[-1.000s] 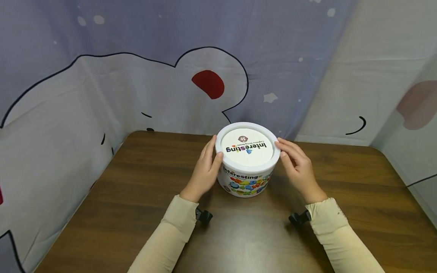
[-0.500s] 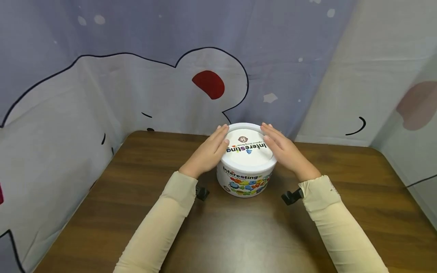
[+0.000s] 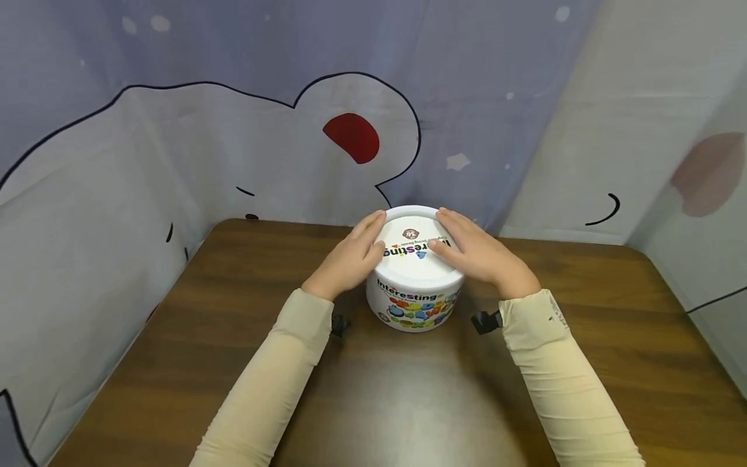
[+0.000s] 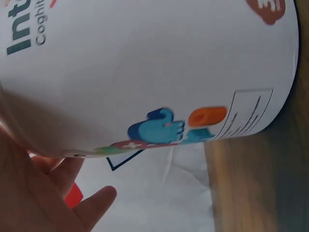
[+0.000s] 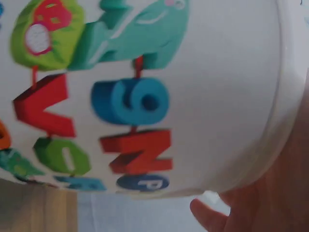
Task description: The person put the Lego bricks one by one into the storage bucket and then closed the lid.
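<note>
A white round bucket with a white lid stands upright on the table, printed "Interesting" above colourful bead shapes. My left hand rests on the lid's left edge, its fingers extended along the rim. My right hand lies over the right edge, with its thumb on the lid's printed top. The lid sits on the bucket. In the left wrist view the bucket wall fills most of the picture, with fingers beyond it. Printed letters and numbers cover the bucket wall in the right wrist view.
The brown wooden table reaches back to a printed cloth backdrop, close behind the bucket. More cloth hangs at the left and right sides. Dark wrist cameras sit beneath both sleeves.
Both hands have moved from the bucket's sides up onto the lid's edges. The right thumb has slid inward over the lid's top. The head view has shifted slightly; the bucket stays on the table.
</note>
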`<state>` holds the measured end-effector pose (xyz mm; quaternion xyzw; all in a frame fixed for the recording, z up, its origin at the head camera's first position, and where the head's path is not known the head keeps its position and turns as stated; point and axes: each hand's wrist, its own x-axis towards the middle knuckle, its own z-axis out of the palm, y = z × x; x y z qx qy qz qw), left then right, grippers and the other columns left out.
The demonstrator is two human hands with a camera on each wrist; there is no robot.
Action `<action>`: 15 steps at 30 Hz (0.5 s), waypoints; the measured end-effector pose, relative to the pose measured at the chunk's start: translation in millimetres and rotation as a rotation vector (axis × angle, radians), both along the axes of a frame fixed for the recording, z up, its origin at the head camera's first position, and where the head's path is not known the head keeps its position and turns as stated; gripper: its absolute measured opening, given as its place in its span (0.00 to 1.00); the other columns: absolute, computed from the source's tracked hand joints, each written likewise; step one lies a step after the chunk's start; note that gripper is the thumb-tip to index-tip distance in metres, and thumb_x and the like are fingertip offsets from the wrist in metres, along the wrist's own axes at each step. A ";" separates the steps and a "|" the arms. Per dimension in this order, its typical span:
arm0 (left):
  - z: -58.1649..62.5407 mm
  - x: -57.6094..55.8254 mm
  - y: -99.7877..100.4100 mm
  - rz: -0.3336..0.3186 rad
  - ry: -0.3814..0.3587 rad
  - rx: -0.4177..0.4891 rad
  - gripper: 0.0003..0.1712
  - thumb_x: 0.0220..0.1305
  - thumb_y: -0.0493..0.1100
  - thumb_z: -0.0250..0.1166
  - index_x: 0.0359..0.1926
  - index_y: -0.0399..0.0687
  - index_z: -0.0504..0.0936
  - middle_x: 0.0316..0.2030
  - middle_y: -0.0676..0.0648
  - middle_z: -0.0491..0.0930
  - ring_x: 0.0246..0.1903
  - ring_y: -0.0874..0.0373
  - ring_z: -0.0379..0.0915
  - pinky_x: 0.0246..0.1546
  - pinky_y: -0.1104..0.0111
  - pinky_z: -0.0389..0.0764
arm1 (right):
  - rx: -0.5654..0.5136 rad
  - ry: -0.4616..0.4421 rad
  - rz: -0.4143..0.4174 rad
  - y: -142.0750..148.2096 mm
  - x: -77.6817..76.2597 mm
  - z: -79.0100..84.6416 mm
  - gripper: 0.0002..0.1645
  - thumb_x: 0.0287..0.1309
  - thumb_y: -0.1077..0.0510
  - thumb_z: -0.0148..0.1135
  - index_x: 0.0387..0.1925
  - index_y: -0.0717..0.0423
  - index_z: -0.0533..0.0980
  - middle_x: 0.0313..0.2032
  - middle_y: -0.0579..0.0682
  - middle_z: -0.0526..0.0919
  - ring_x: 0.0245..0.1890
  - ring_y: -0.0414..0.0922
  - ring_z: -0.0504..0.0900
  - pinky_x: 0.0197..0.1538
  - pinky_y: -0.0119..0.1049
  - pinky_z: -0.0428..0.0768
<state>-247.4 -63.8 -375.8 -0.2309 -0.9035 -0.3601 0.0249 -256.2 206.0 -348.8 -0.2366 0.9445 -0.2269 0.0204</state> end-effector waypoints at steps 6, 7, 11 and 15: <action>1.2 -2.1 0.2 -0.006 -0.006 0.021 0.36 0.77 0.51 0.45 0.81 0.52 0.51 0.80 0.53 0.48 0.77 0.55 0.48 0.74 0.55 0.56 | 0.009 0.013 -0.018 -5.8 -1.6 2.1 0.46 0.74 0.34 0.45 0.79 0.59 0.51 0.79 0.59 0.49 0.79 0.58 0.46 0.77 0.56 0.47; -0.2 -2.5 0.4 -0.003 -0.003 0.035 0.35 0.77 0.50 0.45 0.81 0.52 0.51 0.80 0.52 0.48 0.77 0.55 0.47 0.75 0.55 0.56 | 0.003 0.014 -0.023 -7.0 -1.5 0.6 0.46 0.74 0.34 0.45 0.79 0.59 0.51 0.79 0.58 0.48 0.79 0.58 0.45 0.77 0.56 0.46; -8.1 -5.7 0.7 0.008 0.019 0.097 0.34 0.78 0.48 0.44 0.81 0.50 0.52 0.79 0.51 0.49 0.77 0.56 0.45 0.76 0.57 0.53 | -0.044 0.030 -0.043 -9.6 -1.8 -8.0 0.46 0.74 0.35 0.45 0.80 0.57 0.51 0.80 0.55 0.48 0.80 0.55 0.41 0.78 0.55 0.43; -17.8 -9.1 0.9 -0.007 0.032 0.203 0.33 0.78 0.46 0.45 0.80 0.46 0.54 0.79 0.49 0.50 0.78 0.56 0.45 0.76 0.59 0.51 | -0.171 0.066 -0.044 -8.1 -2.6 -18.7 0.42 0.74 0.41 0.49 0.78 0.58 0.55 0.79 0.55 0.52 0.80 0.53 0.42 0.78 0.54 0.41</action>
